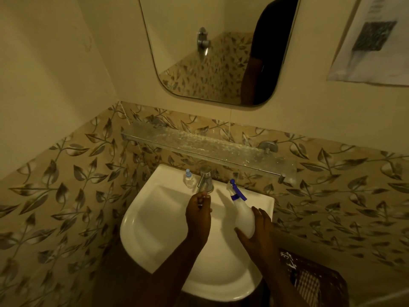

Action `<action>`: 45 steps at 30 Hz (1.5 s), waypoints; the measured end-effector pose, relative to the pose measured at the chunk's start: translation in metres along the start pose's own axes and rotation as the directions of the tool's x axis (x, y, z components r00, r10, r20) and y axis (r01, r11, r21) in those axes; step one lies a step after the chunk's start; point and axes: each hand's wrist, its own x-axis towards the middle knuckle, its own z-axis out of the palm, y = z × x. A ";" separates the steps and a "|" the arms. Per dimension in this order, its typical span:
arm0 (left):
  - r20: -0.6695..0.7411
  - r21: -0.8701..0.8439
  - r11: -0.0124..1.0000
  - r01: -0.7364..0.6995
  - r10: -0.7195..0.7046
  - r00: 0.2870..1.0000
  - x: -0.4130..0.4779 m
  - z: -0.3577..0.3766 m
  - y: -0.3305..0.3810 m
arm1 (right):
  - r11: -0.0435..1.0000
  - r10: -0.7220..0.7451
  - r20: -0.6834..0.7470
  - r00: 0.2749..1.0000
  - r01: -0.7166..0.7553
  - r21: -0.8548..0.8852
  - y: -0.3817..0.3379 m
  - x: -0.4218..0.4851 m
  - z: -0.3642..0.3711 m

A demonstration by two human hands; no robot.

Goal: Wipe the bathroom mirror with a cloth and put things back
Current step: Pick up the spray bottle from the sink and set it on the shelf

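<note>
The mirror (212, 47) hangs on the wall above a glass shelf (205, 147) and a white sink (155, 229). A white spray bottle (244, 212) with a blue trigger lies tilted on the sink's right rim, and my right hand (259, 233) grips its base. Over the basin, just under the chrome tap (205, 177), my left hand (198, 212) is curled with its fingers closed; something small and pale may sit in its fingertips, too small to tell. No cloth is in view.
A small clear bottle with a blue cap (188, 178) stands on the sink's back rim, left of the tap. A brown basket (314, 282) sits at the lower right below the sink. A paper notice (374, 38) hangs on the wall at the upper right.
</note>
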 end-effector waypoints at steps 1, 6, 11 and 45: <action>0.019 -0.015 1.000 0.009 -0.009 1.000 -0.002 0.002 0.002 | 0.998 -0.024 -0.009 1.000 0.024 0.050 -0.002 -0.004 0.000; 0.157 -0.088 0.993 0.078 -0.063 0.986 -0.016 0.002 0.010 | 0.944 -0.174 -0.033 0.984 0.176 0.278 -0.022 -0.021 -0.004; 0.361 -0.054 0.992 0.111 -0.084 0.929 -0.024 -0.026 0.028 | 0.852 -0.304 -0.038 0.952 0.290 0.437 -0.055 -0.028 -0.012; 0.006 0.369 0.908 -0.198 0.210 0.978 0.000 -0.124 0.079 | -0.412 0.082 0.674 0.735 -0.591 0.694 -0.241 -0.038 0.047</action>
